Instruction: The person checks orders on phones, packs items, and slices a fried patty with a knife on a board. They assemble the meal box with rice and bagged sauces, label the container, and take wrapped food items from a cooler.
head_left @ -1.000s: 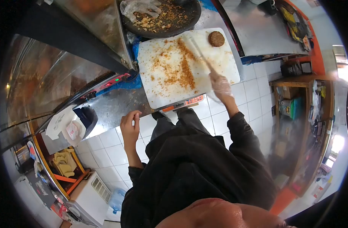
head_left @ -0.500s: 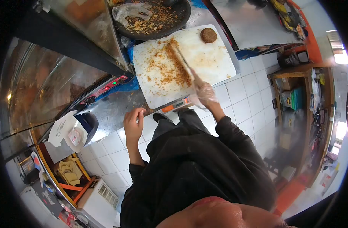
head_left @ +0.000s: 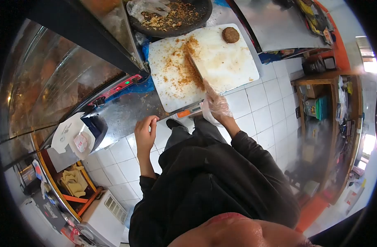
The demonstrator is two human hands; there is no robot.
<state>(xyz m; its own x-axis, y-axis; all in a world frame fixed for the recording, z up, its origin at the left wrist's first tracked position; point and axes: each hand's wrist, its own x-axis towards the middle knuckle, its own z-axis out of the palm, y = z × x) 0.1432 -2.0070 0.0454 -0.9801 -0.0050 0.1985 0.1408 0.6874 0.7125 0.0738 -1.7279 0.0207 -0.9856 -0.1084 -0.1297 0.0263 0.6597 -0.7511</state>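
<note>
My right hand (head_left: 218,105), in a clear plastic glove, grips a knife (head_left: 196,68) whose long blade slants across a white cutting board (head_left: 233,61). The blade touches or sits just over a streak of brown crumbs (head_left: 186,72) scattered on the board's left half; I cannot tell which. A round brown patty (head_left: 230,35) rests at the board's far right corner. My left hand (head_left: 145,131) is bare, holds nothing, and hovers by the counter's front edge with fingers loosely bent and the thumb apart.
A dark pan (head_left: 172,29) with crumbs and a crumpled plastic bag (head_left: 147,9) stands behind the board. Left are a glass-fronted cabinet (head_left: 53,82) and an opened white carton (head_left: 67,133). An orange-and-grey device (head_left: 183,113) shows under the board's front edge. Wooden shelves (head_left: 330,99) stand right.
The knife blade, blurred and farther from my body before, now shows sharply along the crumb streak. My right hand has drawn slightly nearer to me. The whole view has shifted a little.
</note>
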